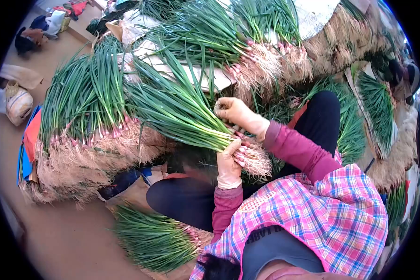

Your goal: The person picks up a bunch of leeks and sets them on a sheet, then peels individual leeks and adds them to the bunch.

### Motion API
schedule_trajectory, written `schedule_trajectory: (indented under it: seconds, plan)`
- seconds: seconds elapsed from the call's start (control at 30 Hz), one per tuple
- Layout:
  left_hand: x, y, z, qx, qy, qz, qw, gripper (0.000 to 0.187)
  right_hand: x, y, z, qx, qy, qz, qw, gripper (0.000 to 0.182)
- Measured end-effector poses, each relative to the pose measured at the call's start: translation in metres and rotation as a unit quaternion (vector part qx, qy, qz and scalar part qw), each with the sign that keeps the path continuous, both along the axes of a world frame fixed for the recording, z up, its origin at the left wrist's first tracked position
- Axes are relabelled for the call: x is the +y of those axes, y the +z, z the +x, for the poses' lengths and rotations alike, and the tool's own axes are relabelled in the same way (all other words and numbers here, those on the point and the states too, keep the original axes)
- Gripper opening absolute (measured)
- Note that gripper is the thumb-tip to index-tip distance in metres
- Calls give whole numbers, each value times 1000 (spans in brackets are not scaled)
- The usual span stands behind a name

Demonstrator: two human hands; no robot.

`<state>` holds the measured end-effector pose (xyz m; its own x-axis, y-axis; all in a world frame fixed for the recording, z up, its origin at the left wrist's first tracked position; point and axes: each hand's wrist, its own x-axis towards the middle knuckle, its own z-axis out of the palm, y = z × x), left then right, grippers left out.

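Note:
A bunch of green onions (191, 119) with long green leaves, pinkish bulbs and pale roots lies across the front of my body, leaves toward the upper left. My left hand (228, 165), in a pale glove, is wrapped round the bunch just above the bulbs. On the other side of the bunch, my right hand (240, 114), gloved as well, has its fingers curled together beside the stems. Whatever it may pinch is too small to make out. The roots hang out to the right of my left hand.
Stacked onions (86, 102) stand on the left, with more piles (261, 60) along the top. Another bundle (156, 238) rests on the floor at lower left. On the right lie onions on a board (378, 109). A person's dark-clothed part (401, 77) shows at far right.

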<state>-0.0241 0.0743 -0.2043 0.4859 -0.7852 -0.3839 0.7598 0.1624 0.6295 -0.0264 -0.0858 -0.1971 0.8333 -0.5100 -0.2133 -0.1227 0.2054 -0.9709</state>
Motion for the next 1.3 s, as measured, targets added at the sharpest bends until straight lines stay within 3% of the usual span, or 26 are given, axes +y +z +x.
schedule_trajectory:
  seconds: [0.07,0.1,0.23,0.3,0.37,0.43,0.47,0.5,0.57,0.6,0.63,0.7,0.77,0.87,0.9,0.97,1.0,1.03,1.1,1.13,1.17,1.2,1.23,1.3]
  plan:
    - [1,2,1,13,1,6,1000,17,12,-20,4,-61,-32,-56,996,12]
    - [2,2,2,10,-2,17,1000,18,12,-20,6,-99,-10,38,994,10]
    - [3,-10,4,-1,-45,-7,999,25,9,-8,-5,-49,-33,75,995,7]
    - [-3,6,-8,6,67,-68,995,32,9,-1,-21,-52,-24,277,959,5]
    - [4,6,-6,51,40,-160,985,41,-3,-42,-8,-138,-109,427,887,4]
    - [7,-2,-1,88,20,-255,963,44,-19,-45,-8,-215,-226,387,868,7]
    - [8,13,-5,106,38,-258,960,46,-24,-42,-9,-213,-222,277,910,6]
    - [12,11,-2,103,39,-257,960,46,-24,-40,-11,-164,-130,176,962,12]
    - [13,4,2,110,29,-261,959,46,-13,-33,-13,-109,52,411,903,15]
    - [12,11,-1,105,38,-251,962,47,2,-27,-6,-111,34,410,905,24]
    - [9,10,-3,102,46,-250,962,49,9,-7,2,-88,30,368,925,23]
    - [10,11,-3,87,43,-224,970,50,-1,-17,27,-170,9,322,931,19]
    - [14,14,-1,91,39,-210,973,52,-2,-15,39,-173,-14,341,924,14]
    - [19,20,-2,93,44,-188,977,56,17,-4,29,-71,-100,237,964,7]
    - [17,22,-1,86,49,-178,979,58,19,-10,27,-45,-111,177,977,7]
    - [13,22,-2,85,45,-198,975,62,24,-15,29,-108,-163,48,979,12]
    - [12,16,1,92,33,-198,975,62,21,-18,37,-198,-215,-67,954,18]
    - [11,10,2,99,21,-198,975,62,11,-21,29,-100,-234,-292,922,19]
    - [6,10,-2,134,26,-222,965,60,9,-23,35,-128,-258,-355,889,15]
    - [5,10,0,128,19,-245,961,60,6,-23,34,-126,-243,-111,955,12]
    - [5,11,3,122,13,-268,956,60,5,-12,31,-117,-211,138,961,10]
    - [12,21,-1,131,-3,-307,943,63,-16,-18,29,-189,-204,361,890,7]
    - [13,28,-12,175,32,-391,903,66,-22,-30,25,-188,-205,361,890,7]
    - [20,30,-6,134,24,-420,897,67,-26,-26,26,-123,-156,123,972,23]
